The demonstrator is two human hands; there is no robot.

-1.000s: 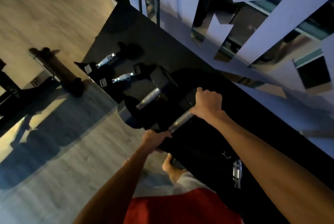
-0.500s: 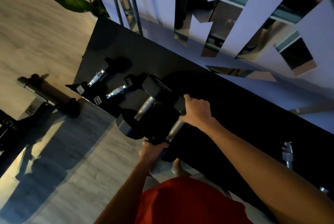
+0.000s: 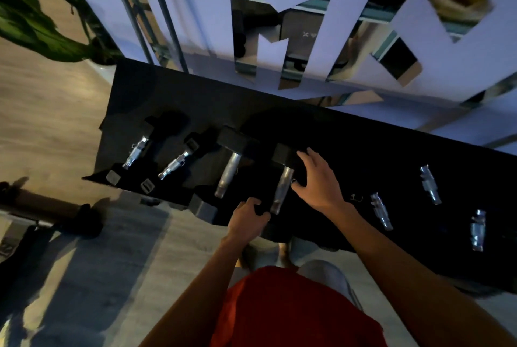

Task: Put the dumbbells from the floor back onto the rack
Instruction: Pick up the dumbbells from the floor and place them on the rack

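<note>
From the head camera, a long black dumbbell rack (image 3: 349, 148) is seen from above, set against a pale lilac wall with angular mirror cut-outs (image 3: 279, 39). On the rack, a black hex-ended dumbbell with a silver metal handle (image 3: 281, 190) lies between the two hands, its handle running from the far head down to the near edge of the rack. The left hand (image 3: 247, 219) is closed over the near black head of this dumbbell, at the rack's front edge. The right hand (image 3: 317, 178) is spread, its fingers apart, resting just beside the handle and against the far head; nothing is gripped by it.

Just to the left, a second black hex dumbbell with a silver handle (image 3: 228, 174) is seated on the rack, parallel to the first. Farther left, two smaller black dumbbells with short chrome handles (image 3: 135, 152) are laid side by side. To the right, well apart from the hands, several more chrome handles (image 3: 380, 211) are visible on the dark rack, their heads lost in shadow.

A pale wooden floor (image 3: 56, 128) is seen to the left of the rack, with a green leafy plant (image 3: 30, 13) at the upper left corner. A dark cylindrical bar-like object (image 3: 47, 206) lies on the floor at the left; what it is cannot be told. Red shorts (image 3: 293, 310) fill the lower middle of the view.
</note>
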